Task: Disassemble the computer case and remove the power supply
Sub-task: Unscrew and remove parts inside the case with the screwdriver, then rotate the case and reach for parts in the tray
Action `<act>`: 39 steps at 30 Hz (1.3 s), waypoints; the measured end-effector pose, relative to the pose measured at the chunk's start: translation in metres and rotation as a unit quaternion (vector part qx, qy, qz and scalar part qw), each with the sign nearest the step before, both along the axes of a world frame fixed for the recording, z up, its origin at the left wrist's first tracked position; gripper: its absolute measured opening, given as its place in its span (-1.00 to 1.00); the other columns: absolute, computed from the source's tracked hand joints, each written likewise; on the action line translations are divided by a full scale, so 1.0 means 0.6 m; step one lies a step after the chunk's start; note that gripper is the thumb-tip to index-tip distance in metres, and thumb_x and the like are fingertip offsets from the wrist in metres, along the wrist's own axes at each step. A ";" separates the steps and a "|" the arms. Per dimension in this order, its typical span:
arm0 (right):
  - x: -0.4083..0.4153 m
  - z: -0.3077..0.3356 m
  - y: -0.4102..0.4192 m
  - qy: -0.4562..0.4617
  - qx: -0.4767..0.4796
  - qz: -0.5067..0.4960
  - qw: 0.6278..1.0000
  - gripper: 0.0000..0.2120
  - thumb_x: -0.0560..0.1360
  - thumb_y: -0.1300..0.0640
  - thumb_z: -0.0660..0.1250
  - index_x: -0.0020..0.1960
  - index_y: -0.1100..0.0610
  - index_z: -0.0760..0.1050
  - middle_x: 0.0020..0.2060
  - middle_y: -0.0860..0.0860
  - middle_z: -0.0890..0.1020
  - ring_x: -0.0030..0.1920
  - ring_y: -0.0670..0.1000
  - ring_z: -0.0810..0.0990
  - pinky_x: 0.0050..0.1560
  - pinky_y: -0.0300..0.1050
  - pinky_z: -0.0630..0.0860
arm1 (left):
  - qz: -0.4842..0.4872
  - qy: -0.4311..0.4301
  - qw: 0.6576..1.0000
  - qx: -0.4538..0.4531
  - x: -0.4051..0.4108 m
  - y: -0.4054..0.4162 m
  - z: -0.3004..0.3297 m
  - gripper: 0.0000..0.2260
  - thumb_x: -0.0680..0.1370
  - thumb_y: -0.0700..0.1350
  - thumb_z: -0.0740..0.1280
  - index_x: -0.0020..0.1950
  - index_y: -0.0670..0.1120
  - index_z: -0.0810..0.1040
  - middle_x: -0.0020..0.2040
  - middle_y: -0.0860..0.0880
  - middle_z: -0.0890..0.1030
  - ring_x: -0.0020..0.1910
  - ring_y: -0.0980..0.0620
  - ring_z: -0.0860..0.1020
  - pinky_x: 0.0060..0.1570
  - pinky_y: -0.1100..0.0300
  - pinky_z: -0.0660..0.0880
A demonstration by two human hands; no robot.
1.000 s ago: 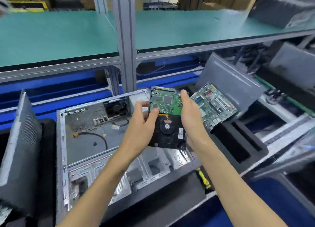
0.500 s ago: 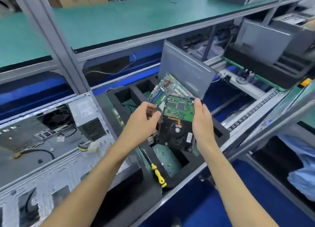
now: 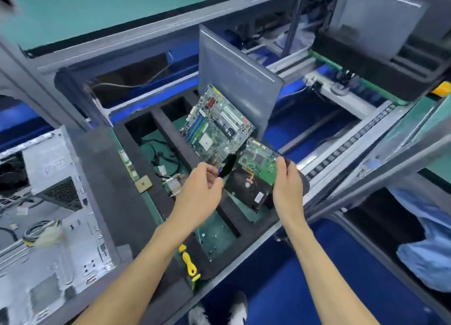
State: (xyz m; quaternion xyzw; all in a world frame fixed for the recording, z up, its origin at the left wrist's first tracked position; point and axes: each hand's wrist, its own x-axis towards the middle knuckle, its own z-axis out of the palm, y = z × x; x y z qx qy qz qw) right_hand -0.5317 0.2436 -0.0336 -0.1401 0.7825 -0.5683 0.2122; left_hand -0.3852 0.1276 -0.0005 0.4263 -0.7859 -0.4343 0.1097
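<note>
A: Since the earlier frames you've carried the hard drive (image 3: 253,175) rightward, away from the open computer case (image 3: 48,214) and out over the black foam tray (image 3: 102,168); it now hangs tilted above the tray's right-hand compartment.

B: How are your hands on it?

A: Your right hand (image 3: 286,185) grips the drive's right edge, thumb on the green circuit board side. Your left hand (image 3: 201,192) has its fingers curled at the drive's left edge; whether they are actually pinching the drive I can't tell. The two hands sit close together, with the drive between them.

B: And the case itself?

A: It lies at your left with its side off, and the power supply (image 3: 51,168), a grey box with a mesh vent, is seated in the case. A bundle of cables with a pale connector (image 3: 47,234) lies loose just below it.

B: What else is in the tray?

A: A motherboard (image 3: 214,127) leans against a grey panel (image 3: 234,80) standing at the tray's back. A yellow-handled screwdriver (image 3: 189,263) lies on the tray's near edge.
</note>
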 end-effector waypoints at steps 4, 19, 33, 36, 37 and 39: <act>-0.008 -0.037 0.002 0.030 0.036 0.011 0.999 -0.69 0.68 -0.21 0.08 -0.03 0.02 0.29 -0.34 -0.07 0.22 -0.46 -0.19 0.26 -0.36 -0.32 0.30 | -0.001 -0.029 0.999 0.016 -0.015 -0.010 -0.032 -0.90 0.64 -0.06 0.22 0.14 0.02 0.45 -0.03 0.08 0.51 -0.09 0.15 0.50 -0.17 0.16 0.38; -0.011 -0.140 -0.049 -0.038 0.072 0.083 0.993 -0.78 0.69 -0.09 0.14 0.20 0.04 0.37 -0.34 -0.07 0.41 -0.47 -0.22 0.36 -0.44 -0.40 0.33 | -0.031 -0.099 0.995 0.010 -0.016 -0.024 -0.080 -0.89 0.63 -0.03 0.22 -0.06 0.10 0.51 -0.15 0.14 0.57 -0.16 0.15 0.54 -0.14 0.12 0.50; -0.032 -0.174 -0.079 0.023 0.118 0.108 0.987 -0.71 0.67 -0.02 0.22 0.32 0.08 0.49 -0.14 -0.04 0.60 -0.31 -0.26 0.49 -0.29 -0.43 0.39 | -0.016 -0.105 0.994 -0.019 -0.015 -0.035 -0.092 -0.90 0.63 0.00 0.22 -0.07 0.13 0.47 -0.16 0.17 0.56 -0.18 0.20 0.53 -0.19 0.14 0.48; -0.033 -0.167 -0.078 0.148 0.169 0.120 0.967 -0.65 0.66 -0.01 0.27 0.36 0.13 0.52 0.07 -0.03 0.52 0.00 -0.13 0.43 0.06 -0.30 0.34 | -0.018 -0.118 0.992 -0.030 -0.017 -0.036 -0.093 -0.90 0.62 0.00 0.21 -0.08 0.13 0.47 -0.17 0.18 0.56 -0.15 0.19 0.53 -0.16 0.12 0.49; -0.033 -0.164 -0.077 0.191 0.174 0.120 0.958 -0.65 0.65 -0.01 0.29 0.36 0.13 0.53 0.06 -0.04 0.46 0.06 -0.10 0.36 0.14 -0.27 0.30 | -0.018 -0.120 0.992 -0.033 -0.018 -0.036 -0.093 -0.90 0.62 -0.01 0.21 -0.08 0.13 0.47 -0.17 0.18 0.56 -0.14 0.18 0.53 -0.16 0.12 0.48; -0.037 -0.161 -0.073 0.240 0.186 0.119 0.945 -0.64 0.63 0.01 0.33 0.36 0.14 0.55 0.01 -0.05 0.41 0.09 -0.06 0.28 0.20 -0.23 0.24 | -0.022 -0.123 0.992 -0.036 -0.019 -0.037 -0.092 -0.90 0.62 -0.01 0.21 -0.08 0.12 0.47 -0.17 0.18 0.55 -0.13 0.17 0.53 -0.15 0.11 0.49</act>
